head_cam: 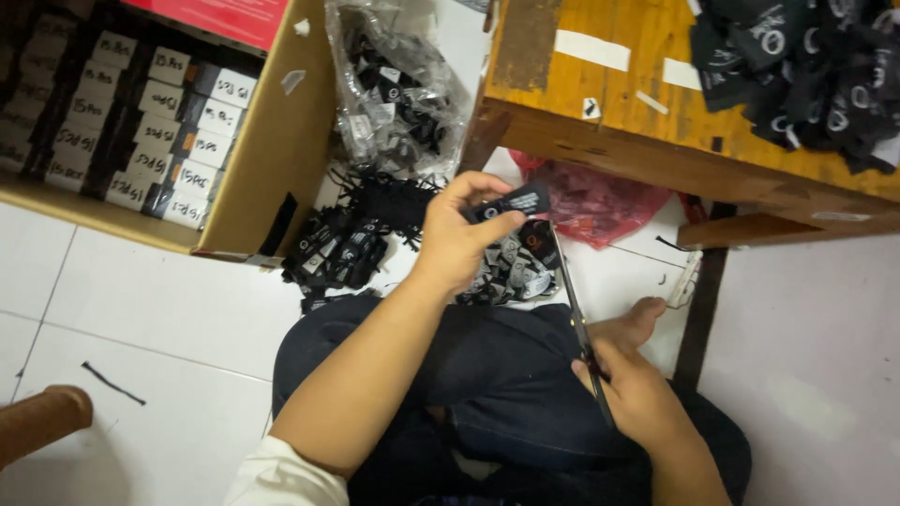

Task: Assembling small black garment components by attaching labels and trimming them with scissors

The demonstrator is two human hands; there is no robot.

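Note:
My left hand [462,234] is raised over my lap and pinches a small black woven label [514,202] with white print between thumb and fingers. My right hand [630,392] rests on my right knee and grips the handles of a pair of scissors [570,290]. The long blades point up toward the label, and their tip lies just below and right of it. On the white tiled floor below the hands lies a heap of black labels [349,245]. I sit on the floor in dark jeans.
A cardboard box [272,141] filled with rows of small black packets bearing white stickers stands at the left. A clear plastic bag of labels [394,94] leans beside it. A low wooden table [647,112] at top right carries more black labels [806,66]. A red plastic bag [600,201] lies under it.

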